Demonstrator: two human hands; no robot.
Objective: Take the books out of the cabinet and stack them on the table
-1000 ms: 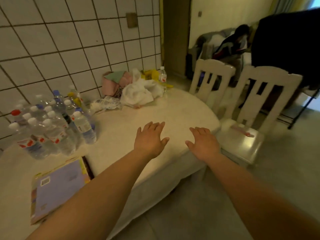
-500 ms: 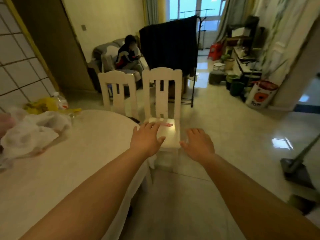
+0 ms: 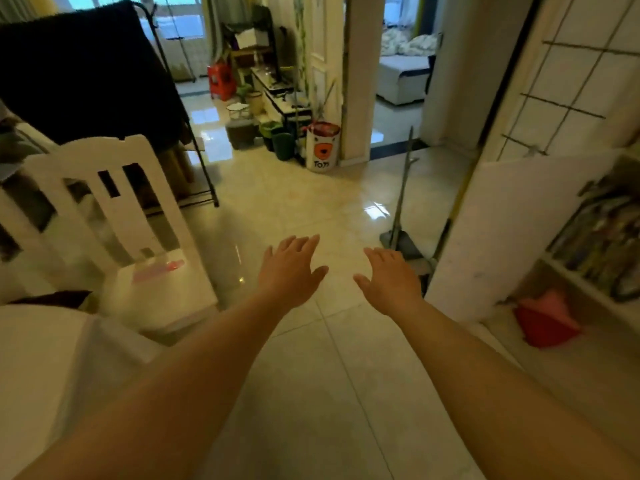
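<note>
- The left hand [image 3: 289, 271] is reaching out palm down over the floor tiles [image 3: 311, 393], fingers straight and a little spread, holding nothing.
- The right hand [image 3: 391, 280] is stretching out just beside it in the same way, flat and spread, thumb pointing in toward the left hand, gripping nothing.
- The two hands are staying apart from each other, with a strip of tile showing between the thumbs.
- The books [image 3: 602, 244] are standing in a row to the right of the right hand and a little beyond it, leaning on a shelf inside the cabinet [image 3: 502, 230]; their covers are too blurred to read.
- The cabinet's white side panel is standing just right of the right hand, not touching it.
- A red and pink bundle [image 3: 543, 320] is lying on the lower shelf, under the books, to the right of the right wrist.
- The table [image 3: 38, 368] is showing its pale edge to the left of the left forearm.
- A white chair [image 3: 114, 216] is standing left of the left hand, with something pink [image 3: 157, 270] lying on its seat.
- A dustpan [image 3: 403, 242] with a long handle is leaning just beyond the right hand.
- A dark cloth [image 3: 79, 71] is hanging on a rack well beyond the left hand.
</note>
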